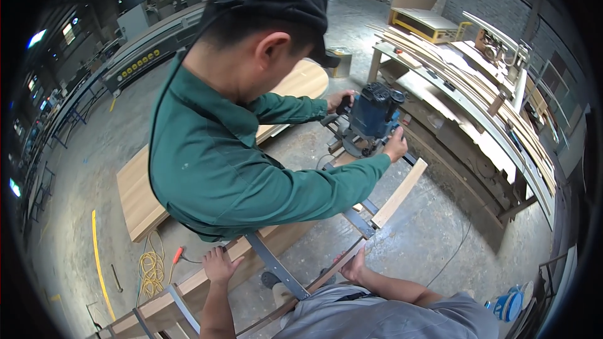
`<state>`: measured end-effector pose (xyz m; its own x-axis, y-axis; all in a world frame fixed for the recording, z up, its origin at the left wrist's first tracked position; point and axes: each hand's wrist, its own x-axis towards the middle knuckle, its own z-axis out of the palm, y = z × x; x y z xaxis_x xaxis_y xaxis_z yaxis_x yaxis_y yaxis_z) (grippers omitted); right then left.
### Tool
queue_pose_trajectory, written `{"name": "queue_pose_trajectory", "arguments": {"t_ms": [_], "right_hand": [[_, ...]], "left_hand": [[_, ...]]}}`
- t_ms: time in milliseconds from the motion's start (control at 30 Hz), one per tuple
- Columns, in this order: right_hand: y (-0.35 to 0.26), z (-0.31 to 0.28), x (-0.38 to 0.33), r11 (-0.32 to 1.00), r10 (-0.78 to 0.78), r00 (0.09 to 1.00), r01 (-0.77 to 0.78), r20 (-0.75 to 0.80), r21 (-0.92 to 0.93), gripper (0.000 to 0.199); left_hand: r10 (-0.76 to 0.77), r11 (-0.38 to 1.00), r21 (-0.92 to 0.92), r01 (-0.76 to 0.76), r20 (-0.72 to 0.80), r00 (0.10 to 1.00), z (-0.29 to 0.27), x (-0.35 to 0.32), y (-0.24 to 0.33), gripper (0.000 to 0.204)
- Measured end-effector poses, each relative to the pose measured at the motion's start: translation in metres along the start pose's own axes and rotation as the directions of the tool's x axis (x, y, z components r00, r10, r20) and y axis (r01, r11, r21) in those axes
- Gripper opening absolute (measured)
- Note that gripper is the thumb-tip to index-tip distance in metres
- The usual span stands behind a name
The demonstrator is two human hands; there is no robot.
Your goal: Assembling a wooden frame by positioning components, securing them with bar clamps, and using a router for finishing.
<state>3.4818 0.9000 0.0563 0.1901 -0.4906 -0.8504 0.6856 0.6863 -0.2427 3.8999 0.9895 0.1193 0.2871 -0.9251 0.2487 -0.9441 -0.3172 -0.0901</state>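
Note:
My left hand (220, 265) lies on a long wooden beam (200, 276), fingers spread over its top with the thumb out to the side. Nothing is held in it. My right hand (353, 267) is at a narrow dark-edged rail (336, 269) of the work stand, its fingers bent around the rail and partly hidden. Metal crossbars (276, 266) join the rail and the beam. In front of me a co-worker in a green jacket (232, 169) and black cap leans over a blue router (372, 116), gripping its handles with both hands. A pale wooden strip (399, 193) juts out from the stand's far end.
At the right stands a long bench (465, 97) stacked with wooden strips. Large wooden panels (139, 194) are behind the co-worker. A coiled yellow cord (151, 270) and a red-ended plug (178, 253) lie on the floor at left. A blue round object (507, 306) is at lower right.

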Motion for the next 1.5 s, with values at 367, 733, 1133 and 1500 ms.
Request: {"name": "queue_pose_trajectory", "arguments": {"t_ms": [367,733,1133,1500], "right_hand": [[-0.002,0.006,-0.006,1.0,0.011,0.999,-0.011,0.033,-0.012,0.092],[-0.006,0.004,-0.001,1.0,0.029,0.999,-0.029,0.032,0.008,0.077],[-0.005,0.016,-0.003,0.998,-0.021,0.999,0.019,-0.039,-0.056,0.077],[-0.003,0.03,-0.022,0.999,-0.033,0.999,0.033,0.007,-0.036,0.06]], "left_hand": [[0.0,0.998,-0.067,0.0,-0.003,1.0,-0.018,0.009,-0.005,0.082],[-0.055,0.996,-0.053,0.068,0.228,0.972,-0.038,0.012,-0.002,0.079],[-0.06,0.996,-0.05,0.074,0.248,0.967,-0.031,0.015,-0.004,0.078],[-0.081,0.993,-0.053,0.103,0.309,0.948,-0.036,0.014,-0.008,0.079]]}}
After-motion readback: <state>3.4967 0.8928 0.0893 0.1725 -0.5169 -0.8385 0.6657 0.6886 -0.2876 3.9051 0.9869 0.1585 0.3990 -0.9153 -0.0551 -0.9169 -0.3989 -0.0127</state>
